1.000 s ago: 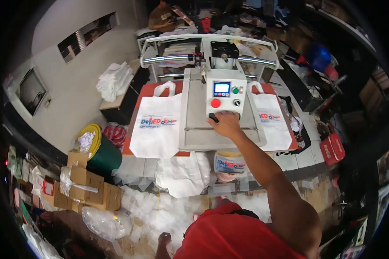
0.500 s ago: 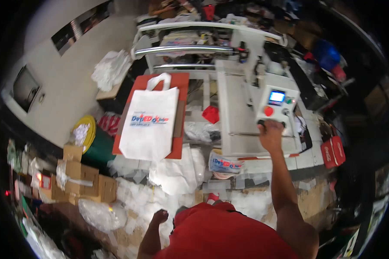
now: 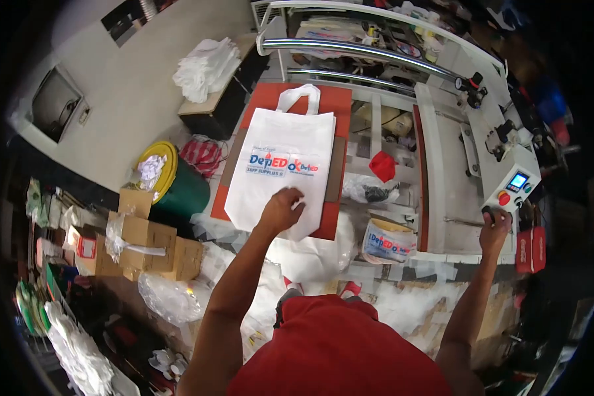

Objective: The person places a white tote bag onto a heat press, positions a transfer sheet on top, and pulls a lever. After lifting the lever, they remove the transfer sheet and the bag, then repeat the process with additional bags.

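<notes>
A white non-woven tote bag lies flat on the red pad of a heat press, its handle loop pointing away from me. Blue and red lettering crosses its middle, with a clear film patch over part of it. Just below the print, my left hand hovers close over the bag, fingers loosely bent and apart, holding nothing. Far to the right, my right hand is wrapped around the black handle below the press's control box, which has a lit screen and a red button.
Chrome rails run across the back. A red cloth lies between the pad and the press head. Printed transfer sheets stand at the front edge. To the left are a green bin, cardboard boxes and a white bag stack.
My left hand has come up from beside my body to over the bag. My right hand keeps its hold on the handle, and the press head stands farther right of the pad. The view has shifted.
</notes>
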The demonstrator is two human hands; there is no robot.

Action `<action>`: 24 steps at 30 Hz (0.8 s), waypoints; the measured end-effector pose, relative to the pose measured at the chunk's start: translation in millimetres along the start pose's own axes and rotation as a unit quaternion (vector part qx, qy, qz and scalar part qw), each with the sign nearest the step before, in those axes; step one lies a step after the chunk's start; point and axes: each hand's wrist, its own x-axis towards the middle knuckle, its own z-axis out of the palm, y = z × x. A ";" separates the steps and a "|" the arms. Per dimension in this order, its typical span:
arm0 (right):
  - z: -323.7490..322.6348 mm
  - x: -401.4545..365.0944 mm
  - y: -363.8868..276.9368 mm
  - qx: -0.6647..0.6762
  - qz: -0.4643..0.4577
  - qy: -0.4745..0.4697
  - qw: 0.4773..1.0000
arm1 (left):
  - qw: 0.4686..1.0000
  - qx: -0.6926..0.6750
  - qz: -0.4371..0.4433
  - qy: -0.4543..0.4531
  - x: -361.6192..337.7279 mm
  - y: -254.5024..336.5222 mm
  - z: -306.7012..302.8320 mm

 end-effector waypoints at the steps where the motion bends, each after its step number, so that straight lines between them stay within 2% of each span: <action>1: 6.0 -1.5 5.9 -0.022 0.000 0.038 0.999 | 1.000 0.023 0.004 -0.006 20.6 -5.8 2.1; 2: 9.4 -3.7 10.4 -0.045 0.001 0.074 0.996 | 0.999 0.047 0.008 -0.013 36.8 -12.3 6.3; 3: 10.0 -3.5 12.0 -0.041 0.007 0.068 0.997 | 0.999 0.043 0.013 -0.021 51.1 -20.4 11.8; 5: 16.7 -3.7 20.4 -0.060 0.004 0.076 0.995 | 0.986 0.127 0.100 0.026 71.7 -31.6 24.4; 6: 20.0 -3.9 25.5 -0.071 -0.006 0.084 0.994 | 0.987 0.121 0.103 0.020 77.7 -28.4 24.2; 7: 22.4 -4.6 31.4 -0.020 0.036 0.059 0.997 | 0.987 0.135 0.082 -0.012 83.7 -24.6 22.9; 8: 25.5 -4.6 37.2 -0.025 0.038 0.059 0.997 | 0.986 0.150 0.060 -0.045 89.2 -22.1 21.8; 10: 29.3 -9.8 49.3 -0.087 -0.047 0.088 0.991 | 0.983 0.162 0.062 -0.068 96.1 -24.1 26.9; 12: 30.3 -9.5 56.8 -0.089 -0.045 0.082 0.992 | 0.979 0.175 0.062 -0.089 100.6 -28.8 27.6; 14: 27.2 -12.8 58.3 -0.092 -0.048 0.072 0.992 | 0.990 0.134 0.014 -0.050 104.6 -34.8 27.1; 16: 23.4 -10.0 53.8 -0.075 -0.001 0.046 0.996 | 0.995 0.059 -0.080 -0.001 109.7 -52.4 1.5; 18: 26.8 -10.1 66.7 -0.063 -0.026 0.058 0.996 | 0.983 0.016 -0.179 0.025 109.6 -96.2 -42.9; 19: 28.5 -10.0 73.5 -0.057 -0.043 0.067 0.995 | 0.978 0.022 -0.186 0.095 105.6 -118.5 -67.6; 20: 30.5 -9.9 77.6 -0.049 -0.060 0.075 0.994 | 0.971 0.006 -0.218 0.099 99.2 -155.4 -92.9; 21: 31.2 -9.8 77.7 -0.062 -0.073 0.082 0.992 | 0.955 0.075 -0.245 0.153 87.1 -196.7 -110.3; 22: 30.2 -10.4 76.2 -0.058 -0.076 0.081 0.992 | 0.946 0.079 -0.287 0.126 72.6 -231.3 -141.5; 23: 28.8 -10.9 73.5 -0.072 -0.055 0.074 0.993 | 0.931 0.114 -0.304 0.165 51.6 -304.5 -153.9; 24: 29.5 -11.4 73.3 -0.086 -0.035 0.068 0.993 | 0.914 0.155 -0.327 0.186 26.7 -304.0 -175.2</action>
